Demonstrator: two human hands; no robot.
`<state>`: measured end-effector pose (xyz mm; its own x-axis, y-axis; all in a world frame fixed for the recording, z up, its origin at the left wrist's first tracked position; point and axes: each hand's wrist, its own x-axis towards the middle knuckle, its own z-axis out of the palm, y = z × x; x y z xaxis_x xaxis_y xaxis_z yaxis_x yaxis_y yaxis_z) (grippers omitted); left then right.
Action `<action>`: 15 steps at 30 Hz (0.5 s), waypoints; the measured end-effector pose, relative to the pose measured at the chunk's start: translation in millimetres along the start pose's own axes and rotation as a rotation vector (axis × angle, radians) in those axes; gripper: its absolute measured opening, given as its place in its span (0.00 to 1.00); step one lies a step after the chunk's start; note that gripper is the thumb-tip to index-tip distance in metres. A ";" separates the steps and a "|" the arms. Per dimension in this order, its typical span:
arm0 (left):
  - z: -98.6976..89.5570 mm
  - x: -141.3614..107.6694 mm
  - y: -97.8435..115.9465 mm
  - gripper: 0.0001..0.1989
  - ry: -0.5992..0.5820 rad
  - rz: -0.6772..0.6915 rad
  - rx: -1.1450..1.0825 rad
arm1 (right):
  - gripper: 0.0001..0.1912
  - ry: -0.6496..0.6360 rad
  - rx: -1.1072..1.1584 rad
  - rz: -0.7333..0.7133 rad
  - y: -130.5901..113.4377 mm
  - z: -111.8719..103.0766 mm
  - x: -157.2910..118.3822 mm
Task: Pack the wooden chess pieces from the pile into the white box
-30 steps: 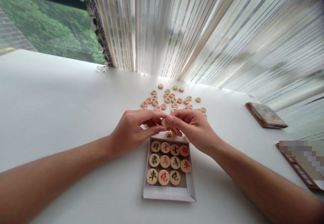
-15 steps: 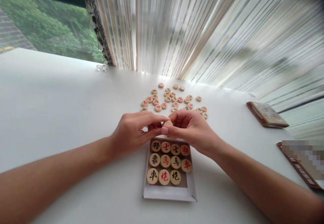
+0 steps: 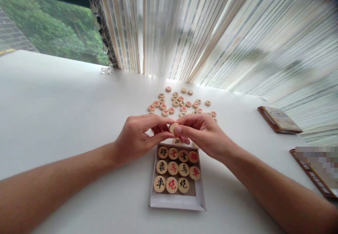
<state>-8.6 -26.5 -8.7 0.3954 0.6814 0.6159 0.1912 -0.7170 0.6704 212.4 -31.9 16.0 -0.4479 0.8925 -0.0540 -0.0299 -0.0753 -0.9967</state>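
Left hand (image 3: 144,131) and right hand (image 3: 203,133) pinch one xiangqi piece (image 3: 172,128) near the far edge of the tray (image 3: 176,202). White tabletop (image 3: 79,121) reaches a string curtain (image 3: 169,26); window (image 3: 58,26) at left. Hands obscure some loose pieces (image 3: 175,103); brown-edged case (image 3: 306,174) cut off at right, partly pixelated.

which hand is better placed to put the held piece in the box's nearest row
Probably the right hand: its thumb lies across the piece, and it sits to the right, where that row has its gap. The left hand sits to the left.
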 end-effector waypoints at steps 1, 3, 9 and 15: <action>0.0 0.1 0.3 0.08 -0.002 -0.002 -0.009 | 0.11 -0.006 0.003 0.001 0.5 -0.3 0.2; 0.2 0.2 0.9 0.09 -0.004 -0.007 -0.022 | 0.10 -0.014 0.006 0.001 1.5 -1.0 0.7; 0.2 0.2 0.6 0.10 0.013 -0.002 -0.031 | 0.10 -0.011 0.066 0.017 5.1 -3.3 1.7; 0.1 1.9 0.2 0.11 0.013 -0.002 -0.075 | 0.09 0.007 0.076 0.010 5.0 -3.1 2.0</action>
<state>-7.7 -25.3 -7.5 0.3832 0.6849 0.6197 0.1234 -0.7029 0.7005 214.1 -29.1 10.6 -0.4425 0.8944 -0.0645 -0.0929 -0.1173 -0.9887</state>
